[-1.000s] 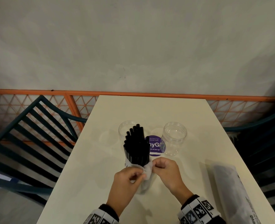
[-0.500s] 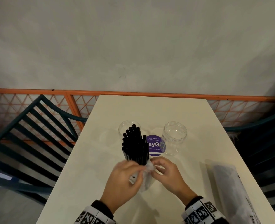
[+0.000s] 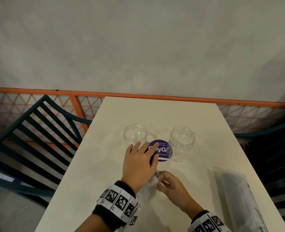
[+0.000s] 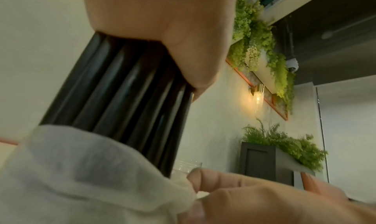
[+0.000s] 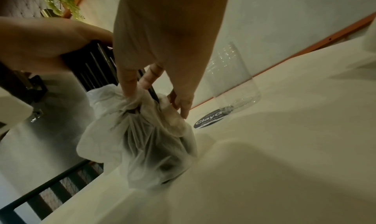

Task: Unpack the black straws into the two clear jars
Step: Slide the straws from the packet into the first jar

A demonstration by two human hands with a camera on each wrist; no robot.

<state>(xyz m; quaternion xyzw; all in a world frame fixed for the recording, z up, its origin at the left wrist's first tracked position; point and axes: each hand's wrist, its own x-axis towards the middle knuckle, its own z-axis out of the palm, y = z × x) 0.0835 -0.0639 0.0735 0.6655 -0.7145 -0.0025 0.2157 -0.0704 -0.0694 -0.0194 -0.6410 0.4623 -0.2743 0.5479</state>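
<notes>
Item: bundle of black straws [image 4: 114, 89], part-sheathed in a thin white plastic wrapper [image 5: 140, 140].

Change noted: a second ago both hands pinched the wrapper's rim low on the upright bundle, with the straw tops standing bare in front of the jars. The left hand [image 3: 139, 162] has since moved up and over the bare upper part of the bundle, so that the head view shows only a dark sliver of straw at its edge. The right hand [image 3: 171, 185] remains at the wrapper.

Meaning for the task (judgement): the work has passed from peeling the wrapper open to drawing the straws out of it. No straw is in a jar yet.

Position relative to fingers: the left fingers [image 4: 183, 39] are curled round the straws above the wrapper line, thumb on one side, holding them as a single bunch. The right fingers [image 5: 130, 82] are pressed together and pinch the bunched rim of the wrapper just below that grip; the wrapper's closed foot rests on the counter [image 3: 155, 114].

Location: the bundle stands near the front of the counter, between the person and the two jars. The left jar [image 3: 135, 133] is just beyond the left fingertips; the right jar [image 3: 182, 141] stands apart to its right. Both are upright, open and without straws.
</notes>
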